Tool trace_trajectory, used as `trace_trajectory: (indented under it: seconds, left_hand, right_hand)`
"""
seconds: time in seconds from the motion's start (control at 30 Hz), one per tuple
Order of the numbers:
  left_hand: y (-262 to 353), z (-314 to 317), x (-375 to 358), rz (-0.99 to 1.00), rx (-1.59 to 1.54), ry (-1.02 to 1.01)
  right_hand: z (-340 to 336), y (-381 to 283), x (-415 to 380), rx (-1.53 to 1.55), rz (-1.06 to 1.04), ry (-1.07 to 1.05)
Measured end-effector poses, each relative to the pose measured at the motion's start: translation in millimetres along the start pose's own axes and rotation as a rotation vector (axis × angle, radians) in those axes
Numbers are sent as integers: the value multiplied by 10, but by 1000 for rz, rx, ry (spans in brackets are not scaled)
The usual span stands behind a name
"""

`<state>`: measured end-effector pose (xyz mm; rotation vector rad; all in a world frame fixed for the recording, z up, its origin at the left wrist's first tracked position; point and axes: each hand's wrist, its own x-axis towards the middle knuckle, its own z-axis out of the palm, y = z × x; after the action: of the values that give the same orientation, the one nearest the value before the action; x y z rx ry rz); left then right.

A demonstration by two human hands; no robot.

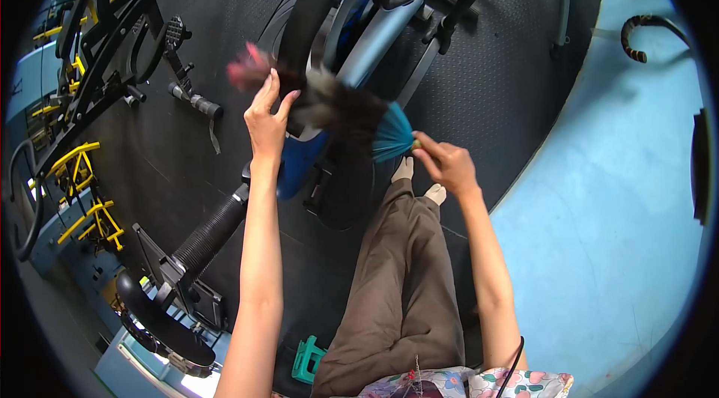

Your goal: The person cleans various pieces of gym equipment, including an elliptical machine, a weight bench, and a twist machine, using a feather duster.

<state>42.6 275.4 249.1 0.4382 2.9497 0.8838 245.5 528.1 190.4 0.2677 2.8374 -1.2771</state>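
Observation:
A feather duster (348,110) with dark brown and grey feathers, pinkish-red at the far tip and blurred, stretches across the middle of the view. Thumb and fingers of my right hand (451,167) pinch its short handle, right behind the teal gathered collar (393,136). My left hand (267,122) is raised at the feathered end, fingers stretched out and thumb apart, overlapping the feathers. Beneath the duster lies exercise equipment with a grey-blue frame (383,27) and a black curved part (303,23).
Black mats (487,83) cover the floor around my feet. A light blue wall (592,203) runs along the right. Gym equipment with pedals (176,31) and yellow frames (82,166) stands at left. A green plastic stool (307,359) sits beside my leg.

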Motion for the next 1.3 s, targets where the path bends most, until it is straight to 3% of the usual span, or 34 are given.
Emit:
trace_trajectory:
  seconds: [0.03,0.2,0.3,0.4,0.43,0.47,0.53,0.57,0.63,0.8,0.87,0.9,0.93,1.03,1.13,1.2,1.3]
  left_hand:
    - [-12,7,-2,142,125,55]
    - [24,68,-33,105,121,80]
    - [73,7,-40,-153,-71,-63]
    - [84,14,-26,-34,-4,-8]
    - [47,23,-28,-24,-2,1]
    - [110,-10,-27,-133,13,-46]
    - [165,-30,-18,-256,67,-88]
    - [138,-9,-29,-264,71,-88]
    - [81,51,-44,-28,-62,59]
    - [45,72,-63,-3,-33,69]
    - [36,75,-54,-5,12,64]
    - [33,81,-60,-1,-41,74]
    - [41,85,-70,5,-96,81]
    - [56,52,-93,-90,-46,37]
    - [47,69,-82,-81,-26,51]
    - [48,70,-84,-31,-15,87]
    - [72,41,-73,-60,-15,51]
  right_hand:
    - [-116,-8,60,93,-2,87]
    - [-485,17,236,103,7,240]
    - [-367,23,147,-192,-134,-43]
    - [-393,47,154,-298,-183,-93]
    - [-439,60,171,-261,-149,-47]
    - [-513,51,180,-207,-83,-25]
    - [-522,72,218,132,-46,184]
    - [-561,31,192,168,88,132]
    - [-520,13,119,146,60,80]
    - [-481,-34,-165,-187,8,-181]
    - [-556,27,-206,-62,27,-57]
    - [-660,-18,-180,228,133,116]
    - [-754,-115,-167,229,277,84]
    - [-696,-220,-183,137,16,62]
    - [-625,-282,-342,-171,40,-201]
    - [-635,-237,-357,-210,29,-199]
    - [-745,-206,-233,-65,45,-18]
